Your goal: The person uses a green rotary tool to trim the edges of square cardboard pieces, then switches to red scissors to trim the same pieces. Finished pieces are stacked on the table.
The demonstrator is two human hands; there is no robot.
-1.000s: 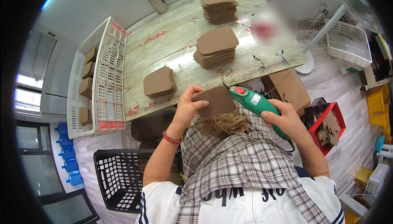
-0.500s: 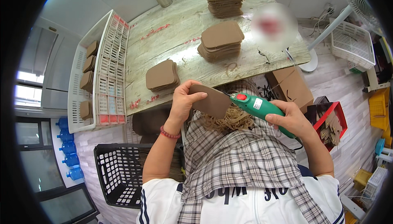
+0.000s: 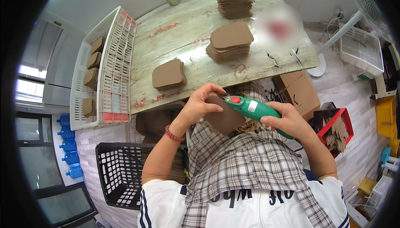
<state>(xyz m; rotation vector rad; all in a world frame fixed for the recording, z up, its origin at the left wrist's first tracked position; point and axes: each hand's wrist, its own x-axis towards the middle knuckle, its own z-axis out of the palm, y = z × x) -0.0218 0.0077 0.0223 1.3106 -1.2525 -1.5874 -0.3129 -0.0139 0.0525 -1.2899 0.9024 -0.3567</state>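
- Right hand (image 3: 287,122) is closed around a green cutter (image 3: 256,110); its long axis runs lower right to upper left, tip on the brown piece (image 3: 225,117).
- Left hand (image 3: 200,105) pinches the piece's upper edge, over the lap, just below the desk (image 3: 187,32) edge.
- Cutter blade is too small to make out.
- Piece's lower edge meets the checked apron (image 3: 237,161).
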